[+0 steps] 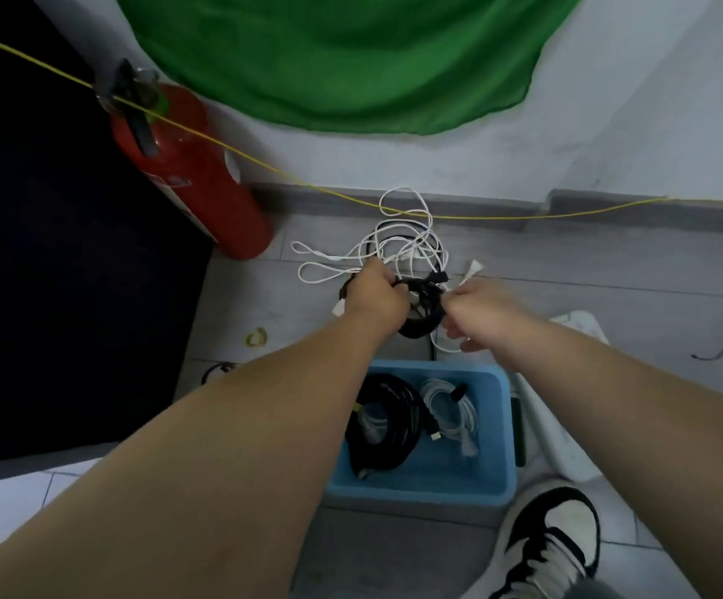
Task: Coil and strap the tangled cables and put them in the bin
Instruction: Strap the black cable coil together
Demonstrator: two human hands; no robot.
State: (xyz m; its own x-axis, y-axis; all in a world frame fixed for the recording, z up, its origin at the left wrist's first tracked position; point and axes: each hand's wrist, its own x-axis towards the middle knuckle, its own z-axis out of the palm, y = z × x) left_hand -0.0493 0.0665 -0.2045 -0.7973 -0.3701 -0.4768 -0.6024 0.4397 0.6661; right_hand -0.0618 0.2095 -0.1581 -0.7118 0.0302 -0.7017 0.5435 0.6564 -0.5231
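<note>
grey tile floor [610, 270] | green cloth [351, 58] — white wall [610, 123] | blue bin [507, 425] | black coil [423, 315]

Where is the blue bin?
In the head view, the blue bin sits on the floor at lower centre, beside the black-and-white shoe, holding a black coil and a white coil.

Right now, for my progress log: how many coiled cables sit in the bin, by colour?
Black coiled cable: 1
White coiled cable: 1
Total in the blue bin: 2
</note>
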